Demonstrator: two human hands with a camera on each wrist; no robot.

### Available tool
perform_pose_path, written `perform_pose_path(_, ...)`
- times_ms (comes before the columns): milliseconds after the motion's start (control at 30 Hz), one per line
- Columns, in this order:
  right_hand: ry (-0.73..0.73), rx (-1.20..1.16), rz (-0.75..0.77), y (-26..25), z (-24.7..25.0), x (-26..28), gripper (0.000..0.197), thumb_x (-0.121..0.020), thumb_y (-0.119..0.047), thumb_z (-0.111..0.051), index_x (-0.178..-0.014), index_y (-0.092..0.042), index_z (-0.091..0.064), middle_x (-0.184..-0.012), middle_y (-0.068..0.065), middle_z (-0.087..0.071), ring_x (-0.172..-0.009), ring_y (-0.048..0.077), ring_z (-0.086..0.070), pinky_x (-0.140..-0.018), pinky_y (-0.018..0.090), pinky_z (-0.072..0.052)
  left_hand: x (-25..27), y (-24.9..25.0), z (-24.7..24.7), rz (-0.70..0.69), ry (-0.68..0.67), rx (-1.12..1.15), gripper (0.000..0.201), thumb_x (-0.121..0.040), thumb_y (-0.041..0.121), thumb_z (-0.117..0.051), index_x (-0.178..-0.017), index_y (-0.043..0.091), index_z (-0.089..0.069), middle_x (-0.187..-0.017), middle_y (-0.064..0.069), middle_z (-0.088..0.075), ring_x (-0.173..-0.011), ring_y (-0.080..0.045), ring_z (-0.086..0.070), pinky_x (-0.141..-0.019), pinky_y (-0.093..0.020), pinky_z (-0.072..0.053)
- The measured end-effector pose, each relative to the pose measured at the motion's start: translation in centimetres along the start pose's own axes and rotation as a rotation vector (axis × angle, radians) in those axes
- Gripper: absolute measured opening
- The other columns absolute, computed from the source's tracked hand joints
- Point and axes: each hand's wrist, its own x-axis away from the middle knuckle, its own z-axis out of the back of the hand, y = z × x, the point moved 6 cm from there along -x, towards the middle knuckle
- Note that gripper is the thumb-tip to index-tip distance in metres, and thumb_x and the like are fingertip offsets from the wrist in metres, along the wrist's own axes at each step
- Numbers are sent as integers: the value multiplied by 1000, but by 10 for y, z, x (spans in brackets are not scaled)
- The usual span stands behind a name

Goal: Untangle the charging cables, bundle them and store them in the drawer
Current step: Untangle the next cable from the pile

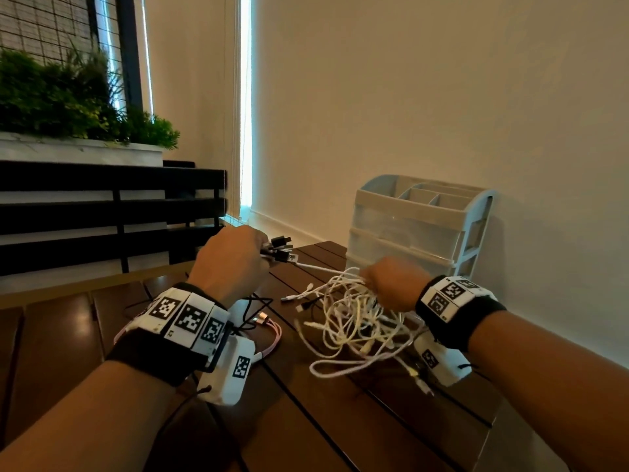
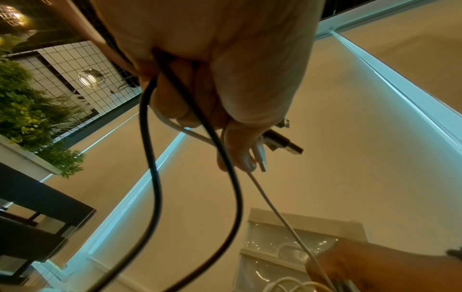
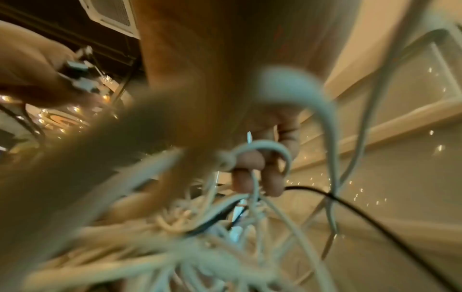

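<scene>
My left hand (image 1: 235,260) is raised above the table's far left part and grips a bunch of cable plugs (image 1: 282,250), black and white; the plug ends (image 2: 282,141) stick out past my fingers. A black cable (image 2: 155,177) loops down from that fist. One white cable (image 1: 316,266) runs taut from it to my right hand (image 1: 391,284). That hand grips a tangle of white cables (image 1: 354,321), lifted partly off the table, with loops (image 3: 265,150) wrapped over the fingers. A pink cable (image 1: 269,338) lies under my left wrist. The pale plastic drawer unit (image 1: 415,223) stands behind, drawers closed.
The dark slatted wooden table (image 1: 340,420) ends near the wall on the right. A black slatted bench back (image 1: 102,212) and a planter with green plants (image 1: 68,97) are at the left. The organiser's top has open compartments (image 1: 429,195).
</scene>
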Motion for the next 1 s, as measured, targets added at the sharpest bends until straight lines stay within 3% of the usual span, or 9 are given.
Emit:
perform_pose_path(133,86,150,-130,15,15,-3,14,-88,-24,-51,-100,-25,-56,-95,0,-64,-97,23,-59,-93,44,-38,0,9,6,-47,43,37,10,-88,27,-60,-91,22,-69,-75,0,-63,-72,-22,-60,-70,-36,-54)
perform_pose_path(200,79,155,-137,10,12,-2,18,-89,-25,-48,-107,-23,-53,-98,2,-64,-98,25,-58,-99,50,-34,-1,6,13,-47,85,47,11,-87,28,-62,-93,24,-71,-76,0,-64,-72,-22,-60,-65,-33,-51)
perform_pose_path(267,81,102,-107,4,7,-1,18,-93,-23,-45,-109,-19,-51,-98,5,-64,-95,26,-59,-91,43,-40,-1,1,14,-23,88,26,13,-87,28,-62,-96,23,-71,-80,-1,-65,-73,-20,-59,-63,-31,-47)
perform_pose_path(367,54,-267,-56,6,9,-1,8,-94,-21,-53,-93,-19,-60,-84,-4,-65,-84,18,-60,-73,30,-44,0,-13,10,72,40,-12,15,-87,19,-60,-100,18,-68,-86,-3,-64,-78,-21,-57,-67,-32,-46)
perform_pose_path(467,60,-366,17,2,19,3,8,-90,-27,-64,-89,-22,-70,-85,-5,-69,-83,12,-62,-78,32,-50,-1,-13,7,95,38,111,22,-85,12,-59,-105,16,-65,-90,-2,-62,-82,-21,-56,-69,-31,-44)
perform_pose_path(567,86,-258,77,-14,21,3,13,-88,-29,-66,-97,-23,-73,-90,-7,-71,-84,9,-63,-80,30,-51,2,13,-3,25,-16,259,7,-86,20,-61,-90,21,-67,-81,1,-65,-79,-20,-61,-62,-27,-45)
perform_pose_path(667,171,-290,87,-21,28,3,11,-90,-26,-62,-96,-22,-71,-83,-10,-66,-78,6,-59,-76,27,-49,12,40,-23,-61,-125,326,11,-86,27,-66,-77,19,-66,-72,1,-64,-68,-17,-59,-55,-27,-44)
perform_pose_path(867,242,-268,123,-33,34,13,11,-93,-24,-56,-97,-23,-66,-80,-12,-58,-74,5,-52,-63,18,-39,25,48,-54,-84,-227,290,29,-84,13,-61,-60,25,-54,-64,2,-59,-63,-17,-56,-52,-26,-38)
perform_pose_path(1000,67,-246,131,-36,19,11,15,-91,-30,-59,-102,-23,-66,-90,-9,-64,-85,10,-59,-81,31,-50,22,49,-42,-90,-166,262,33,-82,8,-58,-56,26,-49,-65,5,-55,-60,-9,-49,-49,-24,-32)
